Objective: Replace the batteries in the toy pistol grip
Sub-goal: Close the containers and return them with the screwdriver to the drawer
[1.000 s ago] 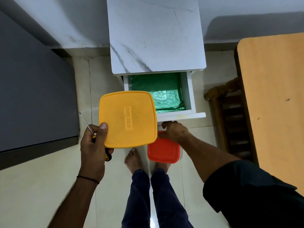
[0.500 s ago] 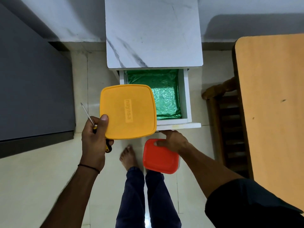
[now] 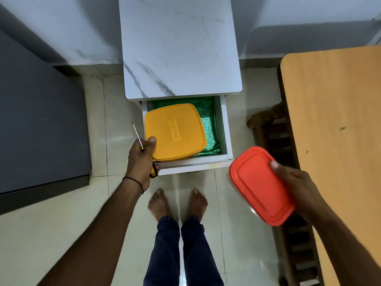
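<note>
We judge this to be the gathering stage. No toy pistol grip and no batteries show anywhere, so opening the grip, swapping the cells and closing it all lie ahead. Both boxes have their lids on, and we cannot tell what they hold.

Nearest, our right hand (image 3: 296,186) curls round the end of a red box (image 3: 259,186), thumb on the lid, holding it in the air beside the wooden surface (image 3: 340,120). Further out, our left hand (image 3: 142,159) grips a yellow box (image 3: 175,133) by its near corner over the open drawer (image 3: 224,129), with a screwdriver (image 3: 137,137) pinched in the same fist.

The red box is a rounded oblong of smooth matt plastic with a raised rim. The yellow one is squarer, with an embossed label in the lid. The screwdriver has a thin steel shaft and a yellow-and-black handle. The white drawer is lined with crinkled, glossy green film (image 3: 210,124). Beyond it, the cabinet top (image 3: 181,48) is smooth, white and grey-veined like marble.
</note>
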